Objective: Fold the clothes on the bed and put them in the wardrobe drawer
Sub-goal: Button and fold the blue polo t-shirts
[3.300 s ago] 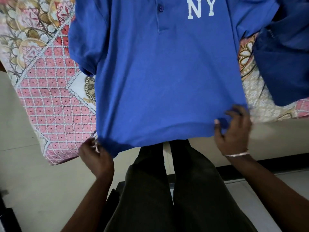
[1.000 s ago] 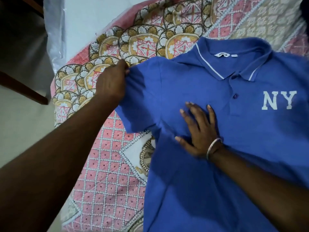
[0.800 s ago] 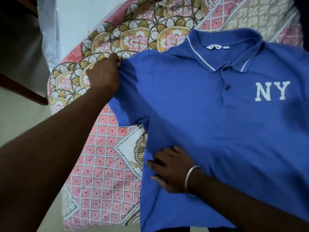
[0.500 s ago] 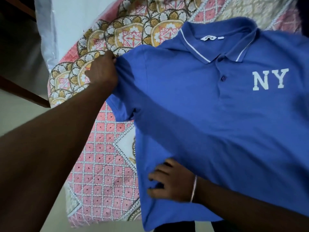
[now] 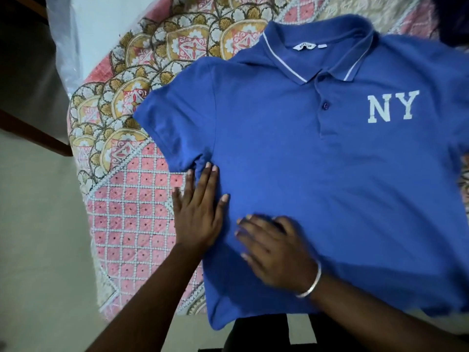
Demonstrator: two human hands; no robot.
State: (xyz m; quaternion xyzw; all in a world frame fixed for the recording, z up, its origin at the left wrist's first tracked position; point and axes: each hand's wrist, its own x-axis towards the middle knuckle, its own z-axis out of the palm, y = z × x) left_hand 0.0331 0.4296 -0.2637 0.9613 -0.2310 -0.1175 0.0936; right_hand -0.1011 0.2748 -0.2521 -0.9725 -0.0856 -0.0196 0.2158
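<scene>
A blue polo shirt (image 5: 317, 174) with white "NY" letters lies spread face up on the bed, collar away from me, its left sleeve flat. My left hand (image 5: 198, 212) rests flat with straight fingers on the shirt's left side edge, just below the sleeve. My right hand (image 5: 274, 247), with a metal bangle on the wrist, lies palm down on the lower front of the shirt, slightly blurred. Neither hand grips the cloth.
The bed carries a pink, gold and white patterned bedspread (image 5: 132, 212). A dark garment (image 5: 454, 19) shows at the top right corner. Pale floor (image 5: 38, 237) lies to the left. A white plastic-wrapped surface (image 5: 101, 26) sits at the top left.
My left hand let go of the sleeve and came down flat onto the shirt's side. The sleeve now lies flat. My right hand slid right across the lower front.
</scene>
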